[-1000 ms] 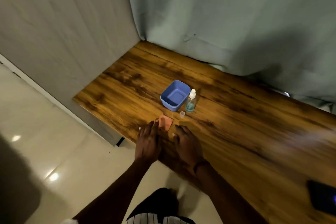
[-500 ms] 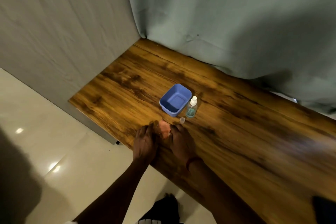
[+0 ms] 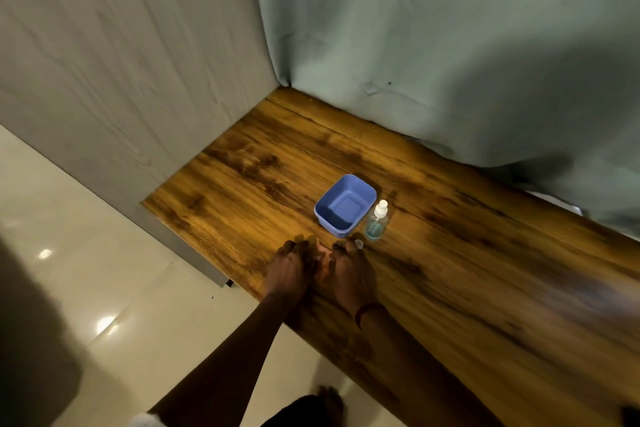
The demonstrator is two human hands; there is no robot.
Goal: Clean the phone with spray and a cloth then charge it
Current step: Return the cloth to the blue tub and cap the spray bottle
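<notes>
The wooden tabletop (image 3: 450, 288) carries, just beyond the grip, a blue plastic tub (image 3: 345, 206) and a clear spray bottle of blue liquid (image 3: 376, 222). Left hand (image 3: 292, 269) and right hand (image 3: 349, 270) press together around a mostly hidden pinkish cloth (image 3: 321, 257). No phone is visible. A forward sweep could topple the bottle.

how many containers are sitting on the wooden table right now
2. The blue tub sits mid-table; the spray bottle stands upright just right of it. A small clear cap lies by the right hand. Nothing else shows.
</notes>
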